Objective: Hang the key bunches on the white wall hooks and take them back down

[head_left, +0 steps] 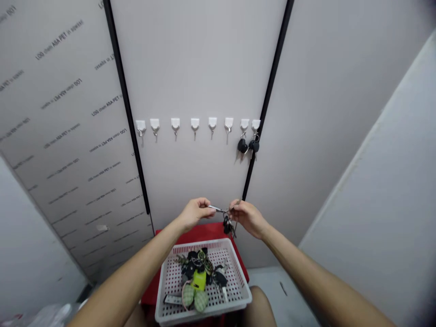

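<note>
Above the basket's far edge, my left hand pinches a slim silver metal piece on a bunch of keys. From the other side my right hand has its fingers closed on the same bunch near its ring; the exact part is too small to make out. Dark-headed keys dangle between both hands. Below them, a white plastic basket holds more keys, a yellow-green fob and a green checked plush charm.
A row of several white adhesive hooks runs across the grey wall panel. Keys and another set hang from the two rightmost hooks. The basket rests on a red surface. Clear plastic lies at lower left.
</note>
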`<state>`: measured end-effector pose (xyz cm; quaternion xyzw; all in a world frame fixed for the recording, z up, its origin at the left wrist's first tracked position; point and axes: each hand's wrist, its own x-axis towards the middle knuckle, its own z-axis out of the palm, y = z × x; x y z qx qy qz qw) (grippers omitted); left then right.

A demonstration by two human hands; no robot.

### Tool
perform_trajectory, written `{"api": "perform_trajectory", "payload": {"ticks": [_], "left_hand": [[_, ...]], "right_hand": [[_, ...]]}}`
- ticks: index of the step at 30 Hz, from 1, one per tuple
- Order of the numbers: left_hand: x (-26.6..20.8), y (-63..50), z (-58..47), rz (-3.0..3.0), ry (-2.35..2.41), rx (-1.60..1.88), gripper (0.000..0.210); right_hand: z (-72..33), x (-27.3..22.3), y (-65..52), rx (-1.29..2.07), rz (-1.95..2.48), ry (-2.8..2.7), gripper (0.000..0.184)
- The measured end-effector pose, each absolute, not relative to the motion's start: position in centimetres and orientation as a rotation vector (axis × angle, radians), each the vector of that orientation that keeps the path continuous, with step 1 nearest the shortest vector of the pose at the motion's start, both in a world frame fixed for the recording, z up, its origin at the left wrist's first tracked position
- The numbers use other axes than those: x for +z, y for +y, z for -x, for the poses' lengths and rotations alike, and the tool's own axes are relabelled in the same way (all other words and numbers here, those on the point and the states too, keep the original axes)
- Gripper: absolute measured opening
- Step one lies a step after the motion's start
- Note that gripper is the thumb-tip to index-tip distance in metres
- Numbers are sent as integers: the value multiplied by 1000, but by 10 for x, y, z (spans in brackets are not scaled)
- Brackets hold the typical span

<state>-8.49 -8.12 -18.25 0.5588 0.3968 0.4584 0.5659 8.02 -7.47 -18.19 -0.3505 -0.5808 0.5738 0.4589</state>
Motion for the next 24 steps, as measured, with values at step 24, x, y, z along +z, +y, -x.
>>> {"api": "perform_trajectory", "payload": {"ticks": [24], "left_hand": [[-99,-55,54,-1655,1102,1394,19]], "right_hand": [[-49,-55,30,476,1110,-1508,22]]}}
